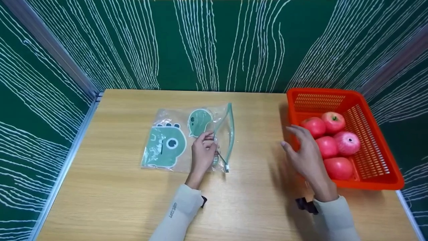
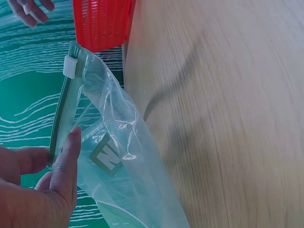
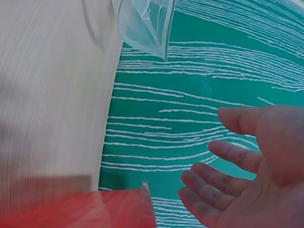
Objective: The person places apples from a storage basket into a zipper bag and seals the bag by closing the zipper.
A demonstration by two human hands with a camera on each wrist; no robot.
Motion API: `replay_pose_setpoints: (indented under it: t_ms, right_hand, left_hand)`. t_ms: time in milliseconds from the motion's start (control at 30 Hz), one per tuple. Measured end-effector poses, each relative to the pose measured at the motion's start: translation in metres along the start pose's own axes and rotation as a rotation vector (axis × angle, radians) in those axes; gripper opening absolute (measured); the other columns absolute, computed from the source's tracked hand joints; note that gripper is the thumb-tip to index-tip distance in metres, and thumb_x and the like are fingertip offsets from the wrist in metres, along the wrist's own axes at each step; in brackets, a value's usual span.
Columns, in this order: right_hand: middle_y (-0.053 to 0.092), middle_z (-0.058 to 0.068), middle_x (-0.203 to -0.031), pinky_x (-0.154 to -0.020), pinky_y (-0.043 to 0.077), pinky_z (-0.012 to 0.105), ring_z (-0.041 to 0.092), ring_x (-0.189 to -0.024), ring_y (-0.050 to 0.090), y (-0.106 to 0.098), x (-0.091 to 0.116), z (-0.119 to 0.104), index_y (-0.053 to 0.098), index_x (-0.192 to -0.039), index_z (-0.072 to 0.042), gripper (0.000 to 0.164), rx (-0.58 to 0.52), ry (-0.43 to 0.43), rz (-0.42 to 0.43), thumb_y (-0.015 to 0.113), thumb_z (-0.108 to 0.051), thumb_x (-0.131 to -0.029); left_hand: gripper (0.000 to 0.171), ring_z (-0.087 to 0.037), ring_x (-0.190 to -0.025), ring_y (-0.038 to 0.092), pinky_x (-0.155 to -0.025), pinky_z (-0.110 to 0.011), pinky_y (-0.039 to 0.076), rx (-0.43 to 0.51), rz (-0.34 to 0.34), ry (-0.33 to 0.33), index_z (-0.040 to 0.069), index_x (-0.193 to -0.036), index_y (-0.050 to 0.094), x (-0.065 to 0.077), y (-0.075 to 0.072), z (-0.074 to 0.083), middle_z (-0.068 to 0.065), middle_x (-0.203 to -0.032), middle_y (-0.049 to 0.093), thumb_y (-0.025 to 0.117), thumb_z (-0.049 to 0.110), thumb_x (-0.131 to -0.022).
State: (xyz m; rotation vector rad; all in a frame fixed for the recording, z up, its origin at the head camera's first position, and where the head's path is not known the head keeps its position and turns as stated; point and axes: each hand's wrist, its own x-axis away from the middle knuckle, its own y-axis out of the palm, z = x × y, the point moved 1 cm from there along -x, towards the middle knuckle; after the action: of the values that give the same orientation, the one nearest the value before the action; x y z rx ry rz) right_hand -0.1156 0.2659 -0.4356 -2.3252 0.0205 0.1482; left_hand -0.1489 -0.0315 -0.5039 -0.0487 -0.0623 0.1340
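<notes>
A clear zip bag [image 1: 179,115] printed with green dinosaur shapes lies on the table, its green-edged mouth gaping toward the right. My left hand [image 1: 203,152] pinches one edge of that mouth between thumb and fingers. In the left wrist view, the white slider [image 2: 70,66] sits at the far end of the green zip strip. My right hand [image 1: 307,160] hovers at the left side of the red basket [image 1: 384,147], fingers spread and holding nothing. Inside the basket are several red apples [image 1: 339,168], partly overlapped by the right hand in the head view.
A light wooden table [image 1: 110,201] carries the bag and basket. Green panels with white wavy lines [image 1: 227,47] stand behind and at both sides, with metal rails [image 1: 63,154] along the table's side edges.
</notes>
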Motion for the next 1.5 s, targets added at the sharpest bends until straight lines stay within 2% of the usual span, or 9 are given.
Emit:
replay_pose_setpoints:
  t_ms: [200,467,667,767,933,1133,1233,1500]
  right_hand:
    - [0.045,0.027,-0.156,-0.114,0.040,0.073,0.048,-0.141,0.042,-0.008,0.001,0.007,0.056,-0.146,0.002,0.050,0.004,-0.023,0.058,0.071,-0.009,-0.100]
    - [0.051,0.026,-0.151,-0.111,0.043,0.070,0.045,-0.134,0.049,-0.017,0.003,0.016,0.060,-0.142,0.004,0.047,0.008,-0.017,0.134,0.072,-0.006,-0.098]
    - [0.048,0.027,-0.153,-0.112,0.040,0.073,0.048,-0.137,0.046,-0.027,0.006,0.027,0.059,-0.144,0.004,0.046,0.015,0.012,0.138,0.070,-0.007,-0.100]
    - [0.046,0.029,-0.154,-0.114,0.036,0.075,0.051,-0.139,0.042,-0.033,0.008,0.033,0.057,-0.145,0.006,0.047,0.015,0.029,0.129,0.069,-0.008,-0.102]
    - [0.039,0.030,-0.160,-0.112,0.034,0.079,0.054,-0.142,0.036,-0.042,0.011,0.041,0.051,-0.150,0.005,0.054,0.039,0.083,0.081,0.068,-0.012,-0.102]
    - [0.034,0.030,-0.163,-0.107,0.039,0.081,0.055,-0.143,0.034,-0.050,0.014,0.051,0.047,-0.154,0.003,0.059,0.058,0.122,0.038,0.069,-0.012,-0.101]
    - [0.033,0.031,-0.163,-0.105,0.039,0.082,0.056,-0.142,0.033,-0.052,0.015,0.055,0.046,-0.155,0.003,0.062,0.067,0.138,0.035,0.071,-0.012,-0.100]
    - [0.037,0.035,-0.155,-0.100,0.044,0.082,0.056,-0.137,0.035,-0.056,0.019,0.066,0.045,-0.153,0.007,0.069,0.123,0.144,0.060,0.077,-0.002,-0.093]
  left_hand:
    - [0.034,-0.030,-0.088,0.076,-0.067,-0.030,0.065,-0.008,-0.003,0.006,-0.006,-0.131,0.064,0.000,0.000,0.000,-0.027,-0.117,0.068,0.065,-0.008,-0.097]
    - [0.034,-0.035,-0.087,0.075,-0.064,-0.028,0.065,0.020,-0.014,0.007,-0.007,-0.131,0.064,0.000,0.000,0.000,-0.028,-0.117,0.067,0.062,-0.009,-0.097]
    - [0.034,-0.041,-0.092,0.074,-0.066,-0.029,0.065,0.023,-0.011,-0.005,-0.006,-0.131,0.063,-0.001,0.000,0.000,-0.023,-0.115,0.067,0.062,-0.009,-0.097]
    - [0.034,-0.036,-0.090,0.075,-0.067,-0.030,0.066,0.018,-0.005,-0.008,-0.005,-0.131,0.064,-0.001,0.000,0.001,-0.019,-0.114,0.067,0.063,-0.009,-0.097]
    - [0.034,-0.021,-0.084,0.073,-0.067,-0.030,0.066,0.017,-0.005,-0.019,-0.005,-0.131,0.064,0.000,0.000,0.000,-0.020,-0.115,0.067,0.063,-0.009,-0.097]
    - [0.035,-0.019,-0.083,0.073,-0.067,-0.029,0.065,0.027,-0.008,-0.026,-0.004,-0.132,0.063,0.000,-0.001,0.000,-0.018,-0.114,0.067,0.063,-0.009,-0.097]
    - [0.036,-0.022,-0.083,0.074,-0.066,-0.029,0.065,0.031,-0.006,-0.019,-0.005,-0.131,0.064,0.000,-0.001,-0.001,-0.018,-0.114,0.067,0.063,-0.010,-0.096]
    - [0.036,-0.044,-0.094,0.074,-0.066,-0.028,0.065,0.004,-0.017,0.009,-0.006,-0.132,0.064,0.001,-0.001,-0.001,-0.025,-0.116,0.067,0.062,-0.010,-0.096]
